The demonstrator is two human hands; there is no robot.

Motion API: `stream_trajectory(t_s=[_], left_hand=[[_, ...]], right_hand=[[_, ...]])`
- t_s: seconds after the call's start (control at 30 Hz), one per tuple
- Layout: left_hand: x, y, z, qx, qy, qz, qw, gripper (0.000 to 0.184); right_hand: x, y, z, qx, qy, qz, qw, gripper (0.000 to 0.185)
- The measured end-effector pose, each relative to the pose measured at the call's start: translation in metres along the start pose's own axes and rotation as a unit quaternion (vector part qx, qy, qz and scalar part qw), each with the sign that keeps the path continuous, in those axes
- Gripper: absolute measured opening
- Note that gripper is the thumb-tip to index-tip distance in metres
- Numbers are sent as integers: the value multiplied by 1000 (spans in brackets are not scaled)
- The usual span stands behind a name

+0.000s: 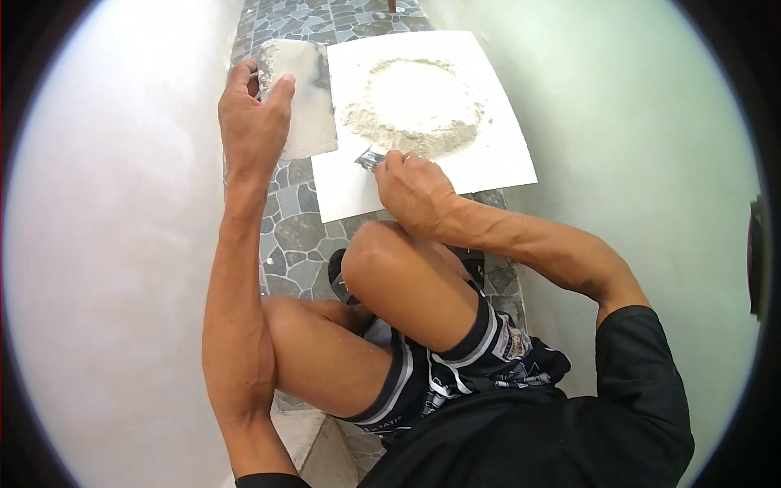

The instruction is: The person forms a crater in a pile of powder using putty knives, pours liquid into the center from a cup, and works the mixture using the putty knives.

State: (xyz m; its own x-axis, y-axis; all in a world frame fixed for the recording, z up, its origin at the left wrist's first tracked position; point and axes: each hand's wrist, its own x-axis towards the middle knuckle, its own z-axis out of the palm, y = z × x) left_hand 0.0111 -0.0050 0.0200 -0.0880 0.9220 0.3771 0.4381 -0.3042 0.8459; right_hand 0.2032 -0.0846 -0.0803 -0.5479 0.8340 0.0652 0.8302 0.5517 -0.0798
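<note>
A white board [350, 193] lies on the floor in front of me, bearing a ring-shaped mound of pale powder [455, 134] with a hollow in its middle. My right hand [415, 189] is closed on a small metal scraper [370, 159], whose blade is over the board at the near left side of the mound. At the board's left edge, my left hand [259, 122] grips a flat, smeared rectangular plate [305, 122] by its left side, thumb on top. Pale material clings to the plate's upper left edge.
Grey stone-patterned floor [297, 232] runs between a white wall [114, 244] on the left and a pale greenish wall [651, 146] on the right. My bent knees [378, 252] are close to the board's near edge. A pale block [325, 451] stands at the lower left.
</note>
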Motion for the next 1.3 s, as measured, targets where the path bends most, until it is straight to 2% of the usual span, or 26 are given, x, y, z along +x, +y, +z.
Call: stream_trajectory(t_s=[0.13, 0.27, 0.4, 0.53, 0.57, 0.67, 0.8, 0.9, 1.0, 1.1, 1.2, 1.3], left_hand=[[1, -9, 0, 35, 15, 37, 999, 39], [-1, -11, 2, 18, 8, 30, 999, 38], [-2, -10, 12, 9, 4, 34, 999, 38], [-5, -10, 32, 13, -25, 10, 1000, 37], [-7, -13, 36, 12, -34, 29, 999, 36], [-7, -19, 45, 65, -73, -34, 995, 37], [-9, -38, 54, -2, -76, -78, 994, 42], [-17, -34, 53, -107, -102, -223, 964, 36], [-27, -26, 45, -177, -204, -309, 912, 29], [-43, -13, 54, -205, -189, -342, 897, 23], [-42, -5, 65, -234, -183, -360, 884, 21], [-32, 7, 66, -242, -185, -367, 879, 19]], right_hand=[[1, 20, -18, 39, -4, 20, 999, 18], [4, 40, -46, 75, -20, 72, 994, 17], [7, 65, -66, 128, -28, 137, 982, 26], [7, 96, -68, 257, 5, 199, 946, 28], [7, 103, -69, 320, -2, 225, 920, 32], [6, 137, -31, 495, 75, 271, 822, 33], [-3, 124, -37, 726, 114, 379, 563, 21], [-6, 115, -36, 761, 116, 384, 510, 21], [-4, 111, -23, 805, 117, 363, 455, 20], [-3, 102, -18, 846, 125, 344, 388, 19], [-3, 105, -11, 864, 86, 328, 372, 18], [1, 101, -11, 863, 94, 329, 371, 16]])
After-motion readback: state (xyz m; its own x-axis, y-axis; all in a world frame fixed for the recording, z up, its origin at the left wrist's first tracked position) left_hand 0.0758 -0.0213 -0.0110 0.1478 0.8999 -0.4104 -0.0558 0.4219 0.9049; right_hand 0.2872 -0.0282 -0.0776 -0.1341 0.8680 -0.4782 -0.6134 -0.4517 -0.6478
